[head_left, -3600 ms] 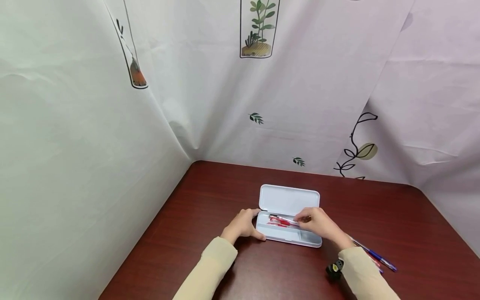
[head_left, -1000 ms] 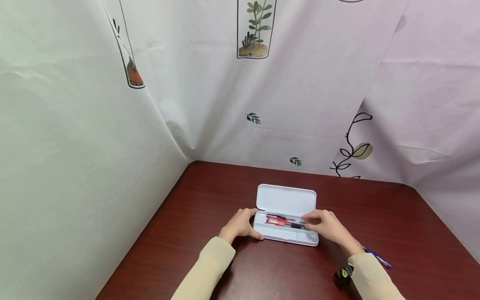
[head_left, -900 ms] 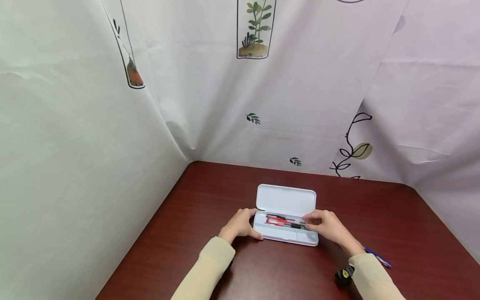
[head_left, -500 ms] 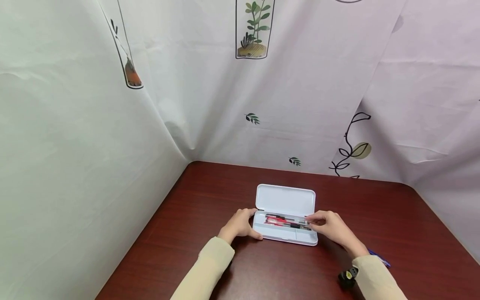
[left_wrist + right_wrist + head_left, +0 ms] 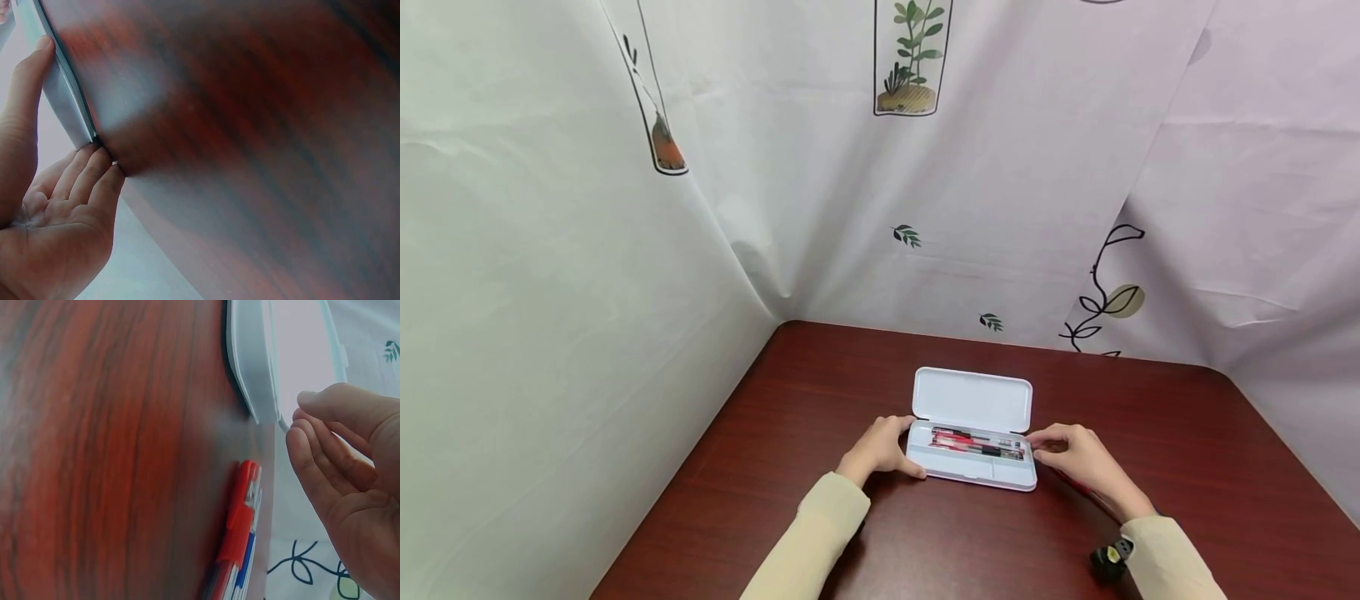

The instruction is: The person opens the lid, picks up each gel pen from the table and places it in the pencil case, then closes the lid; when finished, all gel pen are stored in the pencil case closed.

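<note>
A white pencil case (image 5: 925, 459) lies with its lid raised on the table. In its rear compartment lie several clear-barrelled pens (image 5: 977, 448) with red and black parts. My left hand (image 5: 880, 450) grips the case's left end, thumb at the front edge and fingers behind, as the left wrist view shows of the case wall (image 5: 64, 106). My right hand (image 5: 1078, 458) hovers just off the right end with nothing in it, fingers loosely bent. In the right wrist view, a red-capped pen (image 5: 236, 534) and a blue one (image 5: 245, 561) lie on the table below that hand.
The dark red wooden table (image 5: 925, 542) reaches back to a white plant-printed curtain (image 5: 1022, 208), which also hangs along the left side. A small black device (image 5: 1108, 560) sits at my right cuff. In the head view, my right forearm mostly covers the loose pens.
A black-gripped pen has joined the red ones in the case. My right hand has let go and drawn back rightward past the case's end. The left hand keeps its hold.
</note>
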`<move>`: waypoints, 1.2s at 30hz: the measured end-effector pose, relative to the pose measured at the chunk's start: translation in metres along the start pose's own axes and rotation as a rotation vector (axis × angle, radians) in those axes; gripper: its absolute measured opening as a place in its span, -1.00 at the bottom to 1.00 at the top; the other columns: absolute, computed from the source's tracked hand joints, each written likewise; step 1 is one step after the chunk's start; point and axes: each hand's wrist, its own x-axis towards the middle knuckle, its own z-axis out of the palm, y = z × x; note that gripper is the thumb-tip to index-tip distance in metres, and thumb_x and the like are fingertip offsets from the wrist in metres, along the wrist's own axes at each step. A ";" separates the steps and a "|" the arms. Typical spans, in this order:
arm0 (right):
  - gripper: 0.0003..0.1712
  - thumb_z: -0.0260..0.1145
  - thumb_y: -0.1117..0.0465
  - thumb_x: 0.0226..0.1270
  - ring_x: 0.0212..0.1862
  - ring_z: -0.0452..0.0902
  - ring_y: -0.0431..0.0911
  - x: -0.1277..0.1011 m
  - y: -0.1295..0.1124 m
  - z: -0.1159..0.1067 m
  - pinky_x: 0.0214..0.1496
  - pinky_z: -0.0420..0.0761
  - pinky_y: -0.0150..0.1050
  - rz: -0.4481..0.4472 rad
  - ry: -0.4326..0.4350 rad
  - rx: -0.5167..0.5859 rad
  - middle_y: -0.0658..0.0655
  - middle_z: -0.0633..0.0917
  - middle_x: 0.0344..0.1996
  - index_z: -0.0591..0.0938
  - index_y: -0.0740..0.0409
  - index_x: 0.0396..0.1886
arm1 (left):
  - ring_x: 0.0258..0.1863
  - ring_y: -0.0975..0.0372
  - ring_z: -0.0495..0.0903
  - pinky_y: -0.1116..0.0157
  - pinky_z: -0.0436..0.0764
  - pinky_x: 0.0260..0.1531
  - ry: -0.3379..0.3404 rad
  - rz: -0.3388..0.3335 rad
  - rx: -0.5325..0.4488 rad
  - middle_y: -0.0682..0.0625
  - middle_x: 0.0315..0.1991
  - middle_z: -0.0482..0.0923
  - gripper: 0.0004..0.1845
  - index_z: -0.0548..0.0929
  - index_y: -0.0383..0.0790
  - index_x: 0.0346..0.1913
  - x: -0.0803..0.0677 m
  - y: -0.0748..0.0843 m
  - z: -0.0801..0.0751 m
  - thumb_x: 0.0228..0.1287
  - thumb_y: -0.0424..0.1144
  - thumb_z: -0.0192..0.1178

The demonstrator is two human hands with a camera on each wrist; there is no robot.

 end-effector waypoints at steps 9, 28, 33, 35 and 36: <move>-0.77 0.39 0.31 0.18 -0.28 0.56 -0.19 -0.006 0.003 -0.008 -0.23 0.59 -0.42 0.016 -0.008 -0.011 0.03 0.74 -0.25 0.77 0.10 -0.14 | 0.04 0.10 0.59 0.15 0.55 0.10 0.004 0.004 0.000 -0.09 0.07 0.64 -0.07 0.57 -0.25 0.22 0.000 -0.002 0.000 -0.36 -0.04 0.68; -0.78 0.44 0.31 0.14 -0.33 0.55 -0.40 -0.024 0.025 -0.019 -0.26 0.59 -0.41 0.004 0.035 -0.057 0.02 0.74 -0.28 0.77 0.09 -0.18 | -0.01 0.13 0.60 0.18 0.56 0.07 0.007 0.012 0.000 -0.07 0.03 0.66 -0.08 0.58 -0.24 0.20 0.001 -0.003 0.001 -0.37 -0.02 0.68; -0.77 0.43 0.31 0.14 -0.32 0.54 -0.41 -0.028 0.030 -0.023 -0.25 0.58 -0.42 0.035 0.037 -0.075 0.03 0.74 -0.27 0.77 0.07 -0.17 | 0.01 0.12 0.60 0.17 0.56 0.08 0.008 0.008 -0.002 -0.09 0.05 0.65 -0.06 0.57 -0.25 0.22 0.001 -0.003 0.000 -0.37 -0.02 0.68; -0.76 0.44 0.32 0.14 -0.32 0.55 -0.41 -0.030 0.032 -0.025 -0.25 0.59 -0.42 0.036 0.041 -0.075 0.04 0.75 -0.26 0.77 0.07 -0.16 | 0.01 0.12 0.60 0.17 0.56 0.08 0.010 0.008 -0.001 -0.09 0.05 0.65 -0.06 0.56 -0.25 0.22 0.001 -0.002 0.000 -0.37 -0.03 0.68; -0.76 0.44 0.31 0.14 -0.33 0.55 -0.41 -0.030 0.033 -0.026 -0.25 0.59 -0.42 0.036 0.043 -0.078 0.04 0.75 -0.26 0.77 0.07 -0.16 | 0.01 0.11 0.60 0.16 0.56 0.08 0.010 0.006 -0.001 -0.10 0.06 0.65 -0.06 0.56 -0.25 0.22 0.001 -0.002 0.000 -0.37 -0.03 0.68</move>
